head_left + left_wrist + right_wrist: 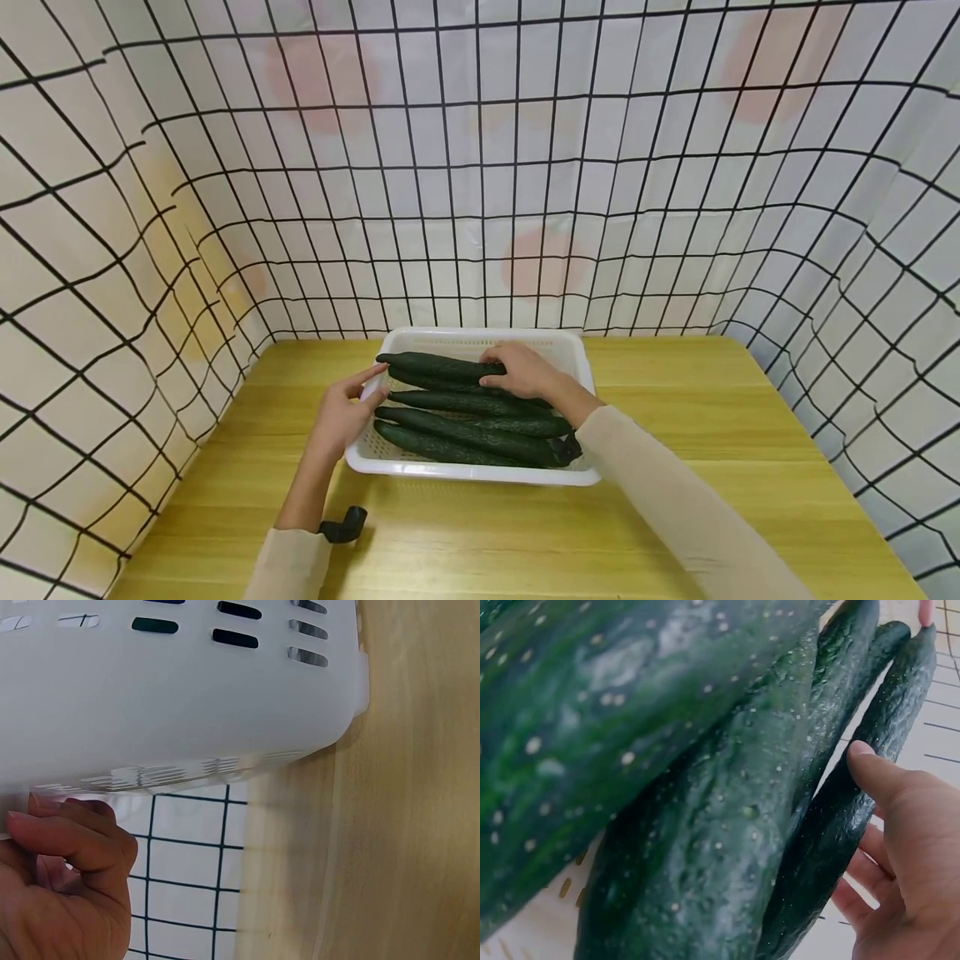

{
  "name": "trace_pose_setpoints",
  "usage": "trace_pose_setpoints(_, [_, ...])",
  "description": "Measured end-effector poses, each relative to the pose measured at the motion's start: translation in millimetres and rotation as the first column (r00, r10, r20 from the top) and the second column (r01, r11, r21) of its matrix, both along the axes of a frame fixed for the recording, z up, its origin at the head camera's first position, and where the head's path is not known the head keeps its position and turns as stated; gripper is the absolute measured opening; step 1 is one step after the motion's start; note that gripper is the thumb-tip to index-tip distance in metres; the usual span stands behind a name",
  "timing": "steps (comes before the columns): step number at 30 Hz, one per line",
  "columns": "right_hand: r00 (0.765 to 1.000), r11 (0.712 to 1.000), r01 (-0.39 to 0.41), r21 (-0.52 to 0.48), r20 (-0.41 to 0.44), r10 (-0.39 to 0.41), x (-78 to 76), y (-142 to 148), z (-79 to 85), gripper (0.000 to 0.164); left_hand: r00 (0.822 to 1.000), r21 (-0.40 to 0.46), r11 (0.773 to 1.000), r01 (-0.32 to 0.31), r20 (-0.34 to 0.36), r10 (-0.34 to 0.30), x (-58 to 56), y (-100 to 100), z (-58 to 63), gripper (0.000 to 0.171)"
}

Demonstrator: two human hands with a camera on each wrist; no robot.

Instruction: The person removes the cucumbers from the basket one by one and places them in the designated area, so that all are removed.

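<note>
A white plastic basket [480,472] holds several long dark-green cucumbers [450,429] lying lengthwise. My right hand [525,371] grips the rearmost cucumber [832,817] near its right part; in the right wrist view the thumb lies on its top and the fingers go round its far side. At the basket's left rim is my left hand [345,412], with thumb and index finger reaching over the edge. The index fingertip touches the left tip of that cucumber. In the left wrist view, the other fingers [82,832] of this hand are curled against the slotted outer wall [187,705].
The basket stands on a wooden table [675,417] near its back edge. A black bent object [345,527] shows beside the left wrist. Pale sheeting with a black grid [480,208] rises behind and on both sides.
</note>
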State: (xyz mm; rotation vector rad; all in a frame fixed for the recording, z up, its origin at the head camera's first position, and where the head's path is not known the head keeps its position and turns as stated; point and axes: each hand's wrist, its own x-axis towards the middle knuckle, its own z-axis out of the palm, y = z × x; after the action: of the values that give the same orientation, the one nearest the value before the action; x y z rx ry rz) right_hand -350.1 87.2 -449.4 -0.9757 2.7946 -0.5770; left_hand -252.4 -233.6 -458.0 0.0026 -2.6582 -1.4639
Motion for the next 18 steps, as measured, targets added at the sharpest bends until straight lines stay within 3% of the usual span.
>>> trace_pose_setpoints(10, [1.000, 0.989, 0.028, -0.143, 0.016, -0.026, -2.7, 2.6, -0.5, 0.044, 1.000, -0.008, 1.000, -0.006, 0.002, 0.006, -1.0, -1.5, -1.1, 0.045])
trace_pose_setpoints(18, [0.999, 0.978, 0.044, -0.204, 0.000, -0.045, 7.2, 5.8, 22.0, 0.046, 1.000, -0.017, 1.000, -0.008, 0.000, 0.008, -1.1, -1.2, -1.4, 0.046])
